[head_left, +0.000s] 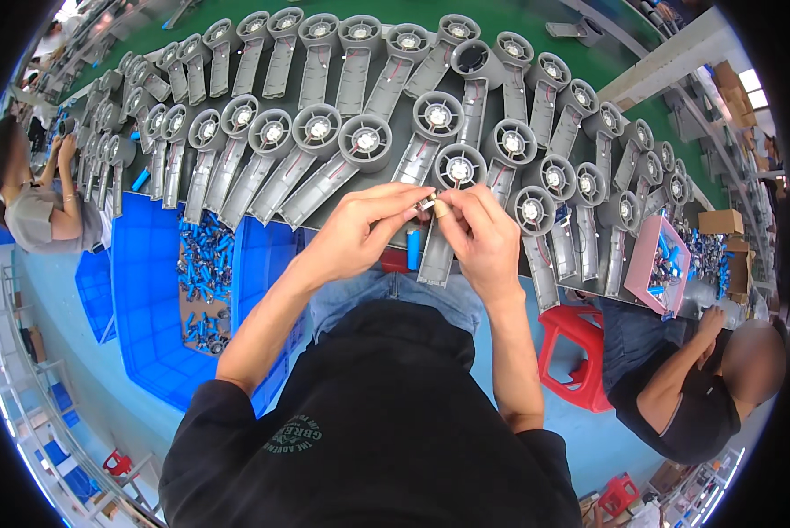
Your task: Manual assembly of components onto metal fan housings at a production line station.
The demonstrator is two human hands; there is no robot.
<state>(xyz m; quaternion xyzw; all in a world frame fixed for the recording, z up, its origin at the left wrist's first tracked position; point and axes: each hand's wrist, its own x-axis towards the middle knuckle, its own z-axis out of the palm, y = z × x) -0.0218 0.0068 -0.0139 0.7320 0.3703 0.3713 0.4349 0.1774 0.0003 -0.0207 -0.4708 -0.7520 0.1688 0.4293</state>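
Note:
In front of my body, my left hand (pixel 360 231) and my right hand (pixel 483 233) meet with their fingertips pinched together. Between them is a small dark-and-silver part (pixel 426 202), too small to name surely. A blue cylindrical battery (pixel 413 249) shows just below the fingertips; whether it is wired to the small part I cannot tell. Close beside my right hand, a grey fan housing (pixel 437 255) lies with its handle toward me and its round head (pixel 459 165) beyond the fingers. Another grey fan housing (pixel 364 143) lies past my left hand.
Rows of grey fan housings (pixel 271 132) cover the bench. Blue bins (pixel 153 308) with batteries and wired parts stand at left. A pink bin (pixel 646 255) and red stool (pixel 580 356) are at right. One person (pixel 51 202) works at far left, another (pixel 685 387) at right.

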